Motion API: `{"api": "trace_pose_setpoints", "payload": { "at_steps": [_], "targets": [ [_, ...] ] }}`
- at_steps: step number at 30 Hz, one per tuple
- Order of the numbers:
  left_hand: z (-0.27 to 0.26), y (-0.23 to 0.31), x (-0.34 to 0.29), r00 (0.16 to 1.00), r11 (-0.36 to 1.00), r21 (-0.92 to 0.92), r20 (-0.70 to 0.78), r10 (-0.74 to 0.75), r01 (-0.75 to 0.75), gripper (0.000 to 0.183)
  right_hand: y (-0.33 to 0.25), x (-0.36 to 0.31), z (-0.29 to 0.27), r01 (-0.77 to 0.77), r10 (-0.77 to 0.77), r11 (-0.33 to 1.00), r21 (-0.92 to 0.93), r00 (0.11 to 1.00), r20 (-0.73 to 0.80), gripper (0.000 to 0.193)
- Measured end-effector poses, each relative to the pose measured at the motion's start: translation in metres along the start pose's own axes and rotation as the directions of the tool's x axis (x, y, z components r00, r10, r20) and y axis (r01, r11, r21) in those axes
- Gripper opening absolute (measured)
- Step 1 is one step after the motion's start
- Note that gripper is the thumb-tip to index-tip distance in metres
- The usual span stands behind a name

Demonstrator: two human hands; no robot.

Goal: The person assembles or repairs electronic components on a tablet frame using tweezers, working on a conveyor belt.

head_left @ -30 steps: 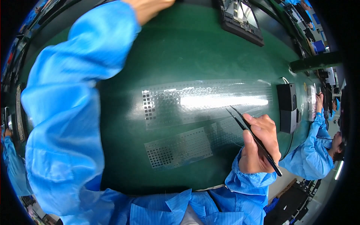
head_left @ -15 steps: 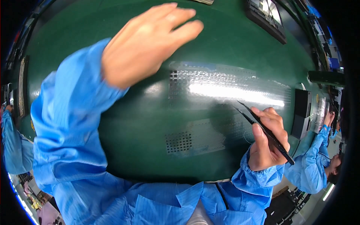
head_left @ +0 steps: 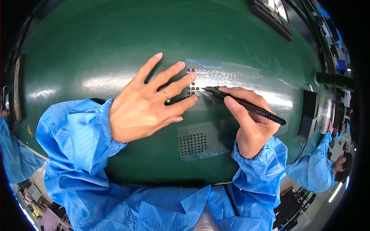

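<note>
My left hand (head_left: 154,94) is spread flat, a ring on one finger, its fingertips at the left end of a clear plastic sheet (head_left: 246,73). Small black square pieces (head_left: 193,89) sit in rows on that end of the sheet, partly hidden by my fingers. In my right hand (head_left: 252,119) is a pair of black tweezers (head_left: 254,109), held between thumb and fingers. The tweezer tips are at the black squares; whether they grip one is too small to tell. Nearer to me lies a second clear sheet (head_left: 216,144) with rows of small dark dots.
The sheets lie on a green mat (head_left: 115,42). A black framed tray (head_left: 273,19) stands at the far right. Black boxes (head_left: 309,115) sit at the right edge, with a cable below. Blue-sleeved people (head_left: 314,165) are at both sides.
My left hand has come down from the far side onto the end of the upper sheet and spread out. My right hand has moved the tweezers left and farther away, to the black squares.
</note>
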State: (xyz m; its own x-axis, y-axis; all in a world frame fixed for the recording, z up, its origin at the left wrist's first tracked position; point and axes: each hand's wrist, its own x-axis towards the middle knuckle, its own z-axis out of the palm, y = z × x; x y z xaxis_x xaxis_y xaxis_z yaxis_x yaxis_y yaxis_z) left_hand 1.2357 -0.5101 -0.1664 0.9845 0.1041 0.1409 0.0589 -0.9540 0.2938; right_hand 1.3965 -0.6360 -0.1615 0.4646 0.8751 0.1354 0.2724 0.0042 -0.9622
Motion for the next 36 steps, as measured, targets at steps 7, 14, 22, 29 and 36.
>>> {"api": "trace_pose_setpoints", "payload": {
  "at_steps": [7, 14, 22, 29, 36],
  "targets": [
    [-0.002, 0.002, -0.004, 0.997, 0.999, 0.004, 0.064, -0.034, 0.033, 0.056, 0.0, 0.001, 0.006, -0.043, 0.042, 0.998, 0.038, 0.999, 0.02, 0.015],
    [-0.005, 0.003, -0.006, 0.997, 0.999, 0.004, 0.068, -0.042, 0.042, 0.058, -0.001, 0.003, 0.007, -0.035, 0.033, 0.998, 0.047, 0.999, 0.037, 0.014],
    [-0.006, 0.008, -0.008, 0.996, 0.999, 0.007, 0.078, -0.047, 0.047, 0.06, -0.004, -0.001, 0.008, -0.13, 0.134, 0.986, 0.108, 0.991, -0.032, 0.011],
    [-0.013, 0.006, -0.011, 0.994, 0.999, 0.019, 0.099, -0.05, 0.049, 0.059, -0.009, 0.003, 0.015, -0.206, 0.23, 0.949, 0.238, 0.97, -0.076, 0.009],
    [-0.02, 0.002, -0.008, 0.995, 0.999, 0.035, 0.101, -0.027, 0.023, 0.058, -0.015, 0.013, 0.012, -0.207, 0.283, 0.884, 0.419, 0.951, -0.127, 0.007]
  ]
}}
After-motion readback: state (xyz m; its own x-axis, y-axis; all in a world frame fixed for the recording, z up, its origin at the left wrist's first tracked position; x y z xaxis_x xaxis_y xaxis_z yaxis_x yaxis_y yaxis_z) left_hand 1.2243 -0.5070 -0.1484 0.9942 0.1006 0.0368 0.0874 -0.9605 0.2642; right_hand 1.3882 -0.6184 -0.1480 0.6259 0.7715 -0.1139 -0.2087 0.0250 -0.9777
